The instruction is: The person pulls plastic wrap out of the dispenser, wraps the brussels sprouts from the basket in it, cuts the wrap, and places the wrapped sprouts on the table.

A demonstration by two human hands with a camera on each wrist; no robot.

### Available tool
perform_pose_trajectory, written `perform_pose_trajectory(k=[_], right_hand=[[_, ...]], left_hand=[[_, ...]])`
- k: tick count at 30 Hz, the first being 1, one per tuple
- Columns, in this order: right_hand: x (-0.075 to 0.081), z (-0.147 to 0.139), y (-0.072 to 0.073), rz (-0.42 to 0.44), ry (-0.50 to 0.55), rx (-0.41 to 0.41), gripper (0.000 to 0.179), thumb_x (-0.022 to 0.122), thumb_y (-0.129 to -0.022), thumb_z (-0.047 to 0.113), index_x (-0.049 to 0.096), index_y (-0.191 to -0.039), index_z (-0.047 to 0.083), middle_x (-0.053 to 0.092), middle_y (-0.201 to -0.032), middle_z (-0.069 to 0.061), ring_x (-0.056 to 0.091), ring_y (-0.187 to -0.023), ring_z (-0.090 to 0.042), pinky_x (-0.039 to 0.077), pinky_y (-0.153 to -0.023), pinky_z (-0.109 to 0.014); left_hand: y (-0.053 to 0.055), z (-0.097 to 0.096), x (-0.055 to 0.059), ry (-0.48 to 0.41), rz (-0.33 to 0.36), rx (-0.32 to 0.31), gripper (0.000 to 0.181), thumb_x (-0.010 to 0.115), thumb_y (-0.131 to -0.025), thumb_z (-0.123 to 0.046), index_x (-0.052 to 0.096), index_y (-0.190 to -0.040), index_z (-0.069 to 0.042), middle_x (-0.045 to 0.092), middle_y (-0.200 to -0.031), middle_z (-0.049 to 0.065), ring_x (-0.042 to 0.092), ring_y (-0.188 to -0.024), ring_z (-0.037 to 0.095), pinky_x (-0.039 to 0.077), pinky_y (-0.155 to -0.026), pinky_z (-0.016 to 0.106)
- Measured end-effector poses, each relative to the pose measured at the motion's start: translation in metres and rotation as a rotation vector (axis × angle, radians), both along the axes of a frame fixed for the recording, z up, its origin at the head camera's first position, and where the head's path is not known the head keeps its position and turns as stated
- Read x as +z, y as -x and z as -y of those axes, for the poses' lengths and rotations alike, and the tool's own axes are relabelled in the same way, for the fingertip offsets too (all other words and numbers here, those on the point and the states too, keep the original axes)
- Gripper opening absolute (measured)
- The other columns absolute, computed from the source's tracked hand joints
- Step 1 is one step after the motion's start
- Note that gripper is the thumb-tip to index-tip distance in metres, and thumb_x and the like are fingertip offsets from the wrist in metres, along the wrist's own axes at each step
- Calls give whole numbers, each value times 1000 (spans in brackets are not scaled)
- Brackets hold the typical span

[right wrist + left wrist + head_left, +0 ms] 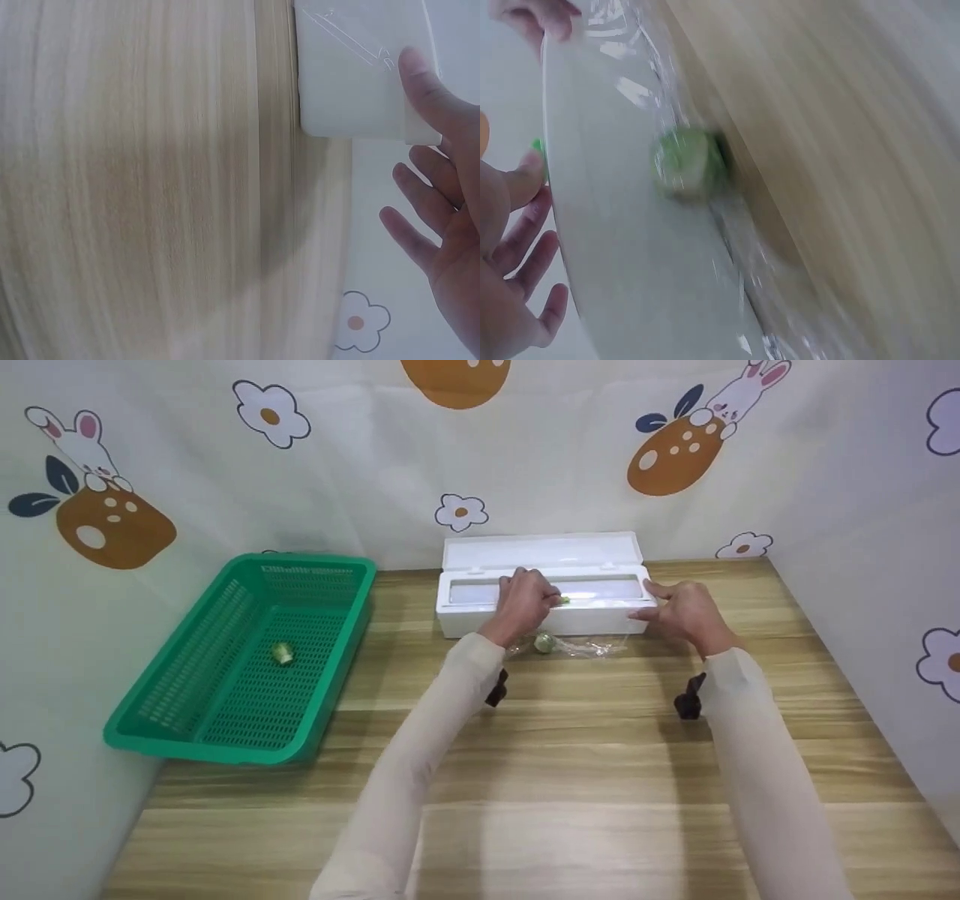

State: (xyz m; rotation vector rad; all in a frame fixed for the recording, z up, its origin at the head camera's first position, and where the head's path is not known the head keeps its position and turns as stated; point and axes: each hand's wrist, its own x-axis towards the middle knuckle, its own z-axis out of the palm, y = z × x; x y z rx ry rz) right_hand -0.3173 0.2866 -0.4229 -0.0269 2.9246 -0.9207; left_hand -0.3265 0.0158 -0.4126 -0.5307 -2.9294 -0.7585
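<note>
A white cling film dispenser (480,622) lies at the back of the table with its lid (540,551) raised. My left hand (523,601) is at its front upper edge, thumb and forefinger pinching a small green slide cutter (540,159); the other fingers are spread. At the dispenser's right end my right hand (686,611) grips the corner, with the thumb (421,81) on the front face. Clear cling film (592,649) hangs over the front onto the table. Against it sits a small round green vegetable (544,643), like a Brussels sprout, blurred in the left wrist view.
A green plastic basket (315,697) stands on the left, holding another small green vegetable (283,653). Behind the wooden table (585,780) hangs a patterned cloth (360,472), which also lines both sides. Dark wrist-camera mounts (688,701) sit under the sleeves.
</note>
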Motion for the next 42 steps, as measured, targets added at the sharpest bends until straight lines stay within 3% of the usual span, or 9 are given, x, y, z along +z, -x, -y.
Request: perform_pose_trajectory(k=[5, 13, 16, 19, 21, 25, 29, 34, 42], right_hand=[[-1, -4, -2, -22, 20, -2, 76, 84, -79, 45, 51, -139, 12, 40, -145, -26, 46, -85, -31, 37, -65, -30], [-4, 3, -1, -133, 31, 53, 71, 85, -79, 36, 54, -135, 5, 51, -136, -25, 57, -116, -33, 48, -93, -44], [-2, 2, -1, -110, 29, 38, 72, 84, -80, 37, 53, -136, 6, 48, -138, -25, 54, -124, -35, 47, -99, -47], [-1, -1, -1, -79, 23, 28, 73, 83, -81, 39, 51, -138, 7, 45, -141, -23, 55, -120, -34, 47, -94, -44], [-2, -2, -2, -65, 27, 23, 73, 82, -81, 40, 50, -138, 7, 44, -143, -22, 54, -115, -33, 45, -89, -41], [-4, -2, -1, -45, 39, 15, 74, 82, -82, 39, 49, -139, 7, 43, -144, -19, 52, -119, -31, 44, -90, -41], [-5, 1, 1, -13, 61, 6, 75, 82, -83, 38, 46, -141, 8, 42, -147, -18, 48, -128, -29, 43, -97, -43], [-5, 3, 2, 12, 69, -2, 76, 81, -83, 40, 44, -143, 10, 40, -149, -17, 46, -134, -30, 43, -105, -46], [-6, 5, -1, 31, 138, -18, 78, 82, -82, 37, 43, -144, 11, 39, -151, -12, 47, -133, -26, 43, -108, -43]], left_hand=[[1, 26, -1, -11, -12, -33, 19, 68, -94, -31, 80, -104, -19, 73, -105, 0, 57, -108, 23, 39, -97, 44], [1, 72, 1, -17, -3, -12, 18, 70, -93, -26, 80, -105, -17, 72, -108, 2, 56, -109, 25, 37, -100, 45], [1, 96, 0, -17, -16, 11, 17, 71, -93, -24, 80, -103, -14, 71, -108, 6, 55, -111, 26, 37, -100, 46], [1, 119, -1, -13, -24, 39, 16, 71, -93, -21, 80, -102, -12, 71, -108, 9, 54, -112, 29, 36, -99, 49], [0, 134, -1, -21, -1, 64, 16, 71, -93, -19, 80, -103, -10, 70, -108, 10, 53, -112, 30, 33, -100, 51], [-1, 156, 5, 30, 82, 110, 17, 68, -95, -17, 79, -107, -10, 71, -111, 8, 54, -117, 29, 22, -118, 59], [1, 164, 12, 127, 123, 110, 17, 66, -98, -17, 79, -107, -11, 72, -109, 6, 55, -117, 27, 18, -119, 67], [0, 166, 14, 127, 124, 119, 17, 65, -98, -19, 80, -104, -12, 74, -101, 5, 55, -113, 28, 20, -118, 66], [-6, 167, 18, 159, 114, 120, 18, 68, -96, -23, 80, -105, -13, 78, -100, 5, 62, -92, 21, 36, -100, 52]])
